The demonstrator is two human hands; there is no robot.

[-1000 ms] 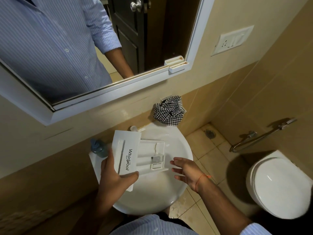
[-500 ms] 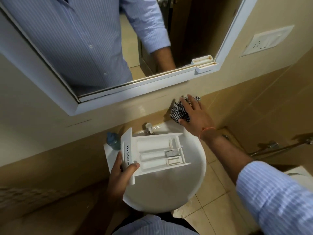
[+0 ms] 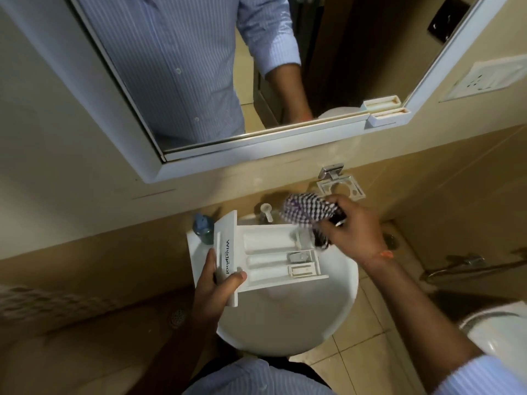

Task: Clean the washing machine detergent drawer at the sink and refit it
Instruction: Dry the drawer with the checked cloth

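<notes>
Head view, looking down at the sink. Entries run left to right.

A blue bottle stands on the sink's back left corner, just behind the drawer's front panel; its label is too dark to read.

My left hand grips the detergent drawer by its front panel: thumb pressed on the panel's near end, fingers wrapped behind it, so the hand is clamped on the drawer. The panel bears the printed word "Whirlpool". The drawer is held over the sink, roughly level, open side up, panel to the left and compartments running to the right. I count three long troughs; two small insert pieces sit at the right ends of the nearer two. Whether the drawer's far end touches the basin rim, I cannot tell.

The tap sits at the back of the sink, just behind the drawer's far edge.

My right hand is closed around a bunched black-and-white checked cloth. The cloth is blurred; part of it hangs down to the drawer's right end at the farthest trough. Contact there looks likely but is not clear.

A metal soap holder is fixed to the wall just behind the cloth.

A mirror hangs above the sink; a switch plate is right of it, a toilet at lower right.
</notes>
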